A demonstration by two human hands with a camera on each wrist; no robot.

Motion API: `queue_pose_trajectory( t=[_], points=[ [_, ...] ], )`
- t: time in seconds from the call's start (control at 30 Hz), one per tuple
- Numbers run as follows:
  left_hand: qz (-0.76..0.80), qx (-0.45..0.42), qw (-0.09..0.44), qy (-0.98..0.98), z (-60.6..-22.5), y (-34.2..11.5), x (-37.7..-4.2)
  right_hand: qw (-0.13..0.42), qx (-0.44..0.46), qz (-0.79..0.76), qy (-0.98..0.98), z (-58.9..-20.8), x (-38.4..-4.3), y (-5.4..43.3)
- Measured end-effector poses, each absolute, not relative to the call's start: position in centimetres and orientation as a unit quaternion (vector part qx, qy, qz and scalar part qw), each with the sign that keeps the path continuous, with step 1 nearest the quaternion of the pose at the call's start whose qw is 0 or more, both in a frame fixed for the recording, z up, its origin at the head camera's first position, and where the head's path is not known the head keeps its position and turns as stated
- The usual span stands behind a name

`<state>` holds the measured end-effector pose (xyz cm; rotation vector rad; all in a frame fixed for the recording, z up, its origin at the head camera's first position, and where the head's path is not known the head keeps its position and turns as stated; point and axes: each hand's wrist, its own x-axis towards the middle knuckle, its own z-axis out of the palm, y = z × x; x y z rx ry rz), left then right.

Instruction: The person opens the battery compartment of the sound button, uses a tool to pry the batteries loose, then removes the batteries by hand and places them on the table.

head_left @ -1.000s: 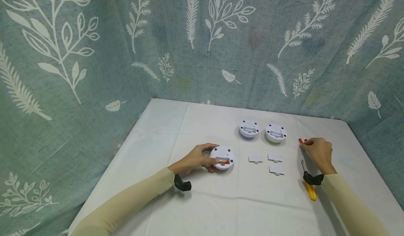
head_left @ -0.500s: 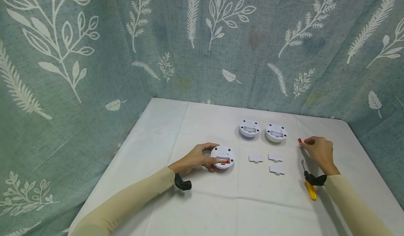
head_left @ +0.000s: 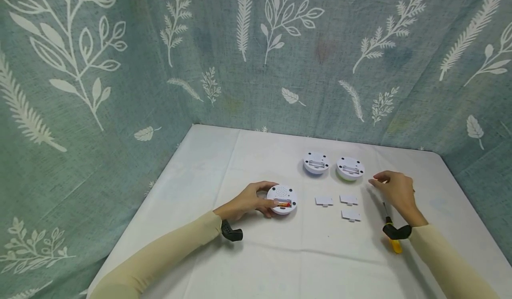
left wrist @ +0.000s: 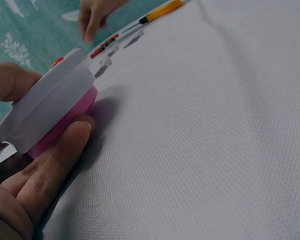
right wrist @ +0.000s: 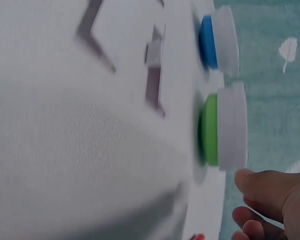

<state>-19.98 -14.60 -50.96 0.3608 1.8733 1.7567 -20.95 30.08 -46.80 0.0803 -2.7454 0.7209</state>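
My left hand [head_left: 250,201] grips a round white device [head_left: 282,192], which shows a pink lower part in the left wrist view. The device lies with its battery compartment facing up, and a red-and-gold battery [head_left: 284,205] sits in it. My left thumb lies at the compartment's edge. To the right, my right hand [head_left: 396,192] hangs above the table with thumb and fingers pinched together. A hint of red at the fingertips looks like a battery, mostly hidden by the fingers. Near it stand a green-based device [head_left: 350,169] and a blue-based one [head_left: 316,162], both with vacant compartments.
Three white battery covers [head_left: 350,215] lie mid-table. A screwdriver with a yellow handle [head_left: 395,246] lies partly under my right wrist. In the left wrist view, red batteries [left wrist: 105,46] lie on the white cloth [head_left: 248,263]. A leaf-patterned curtain [head_left: 240,90] hangs behind.
My right hand has lifted from the red batteries and shifted left, toward the green-based device. My left hand and its device have stayed in place.
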Motion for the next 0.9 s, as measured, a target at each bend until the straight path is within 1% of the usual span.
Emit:
queue_pose_trajectory(
  t=[0.57, 0.8, 0.9],
  points=[
    [0.651, 0.132, 0.269, 0.697, -50.9, -14.6, -19.9, 0.123, 0.116, 0.290, -0.942, -45.2, -19.8, 23.4],
    [0.647, 0.135, 0.266, 0.702, -51.2, -14.5, -20.1, 0.086, 0.157, 0.302, -0.936, -44.9, -18.9, 20.3],
    [0.646, 0.136, 0.265, 0.703, -51.2, -14.5, -20.2, 0.078, 0.177, 0.311, -0.931, -44.8, -18.4, 19.0]
  ],
)
